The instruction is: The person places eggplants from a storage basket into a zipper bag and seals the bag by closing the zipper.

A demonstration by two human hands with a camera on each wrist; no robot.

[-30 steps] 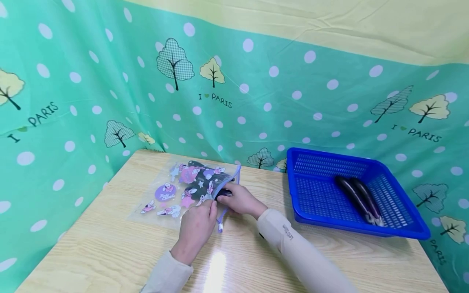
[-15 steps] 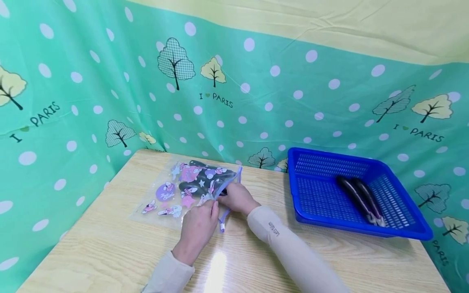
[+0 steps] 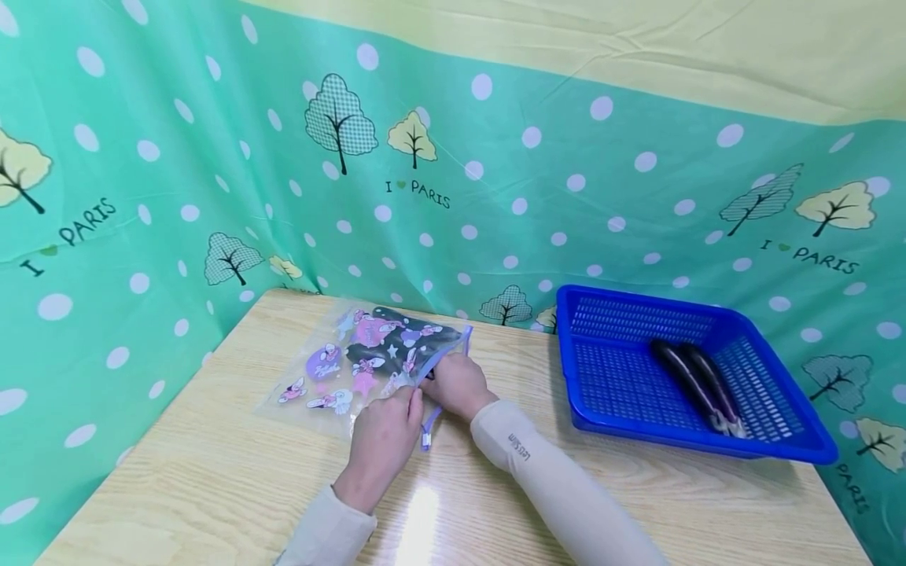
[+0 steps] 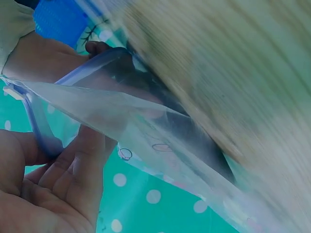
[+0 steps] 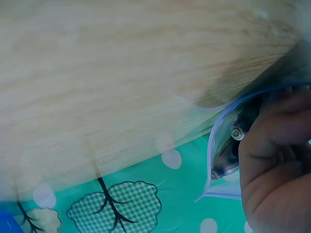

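Note:
A clear zip bag (image 3: 324, 363) with pink and purple cartoon prints lies on the table. Dark eggplants (image 3: 368, 358) show through its film, their stem ends toward the mouth in the right wrist view. My left hand (image 3: 382, 432) pinches the near edge of the bag's mouth between thumb and fingers, which the left wrist view shows at the purple zip strip (image 4: 43, 141). My right hand (image 3: 458, 385) reaches into the mouth, fingers curled round an eggplant there; bag and hand hide most of that eggplant. The zip slider (image 3: 426, 440) hangs at the near corner.
To the right stands a blue plastic basket (image 3: 602, 393) with two eggplants (image 3: 690, 385) in it. Behind the wooden table (image 3: 212, 456) hangs a green dotted curtain (image 3: 439, 259), with another stretch along the left side.
My right hand has pushed further left into the bag's mouth with the eggplant, which is now mostly out of sight. The bag has shifted slightly; my left hand keeps its hold.

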